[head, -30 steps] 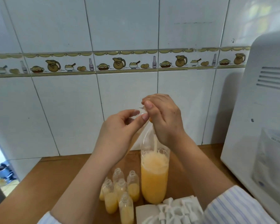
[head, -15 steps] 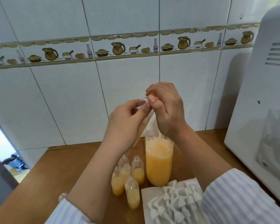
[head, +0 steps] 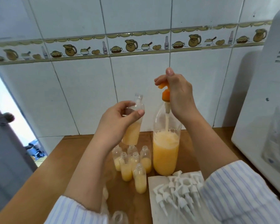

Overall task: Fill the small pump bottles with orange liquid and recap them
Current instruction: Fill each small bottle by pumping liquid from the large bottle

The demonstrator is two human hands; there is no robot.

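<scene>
We take the big supply bottle (head: 166, 152) as our landmark; it stands upright on the wooden counter (head: 71, 157), roughly two-thirds full of cloudy, frothy orange liquid. To its right stands a white appliance (head: 263, 126). In front of it, a white sheet (head: 153, 183) carries a heap of white pump caps (head: 179, 189), none fitted yet.

Above the bottle's mouth, our right hand (head: 181, 96) pinches an orange pump head (head: 164, 90) between thumb and fingers, its tube reaching down into the bottle. To the left of the bottle and raised off the counter, our left hand (head: 118, 123) grips one small pump bottle (head: 133, 125) around its middle, tilted, open at the neck and about two-thirds full.

Below that, just left of the big bottle's base, a cluster of small bottles (head: 132, 165) stands upright and uncapped, each partly filled with the same pale orange. Another clear neck (head: 119, 217) shows at the bottom edge; we cannot tell its fill.

We judge filling to be well along, perhaps nearly finished, while recapping has not begun at all.
</scene>
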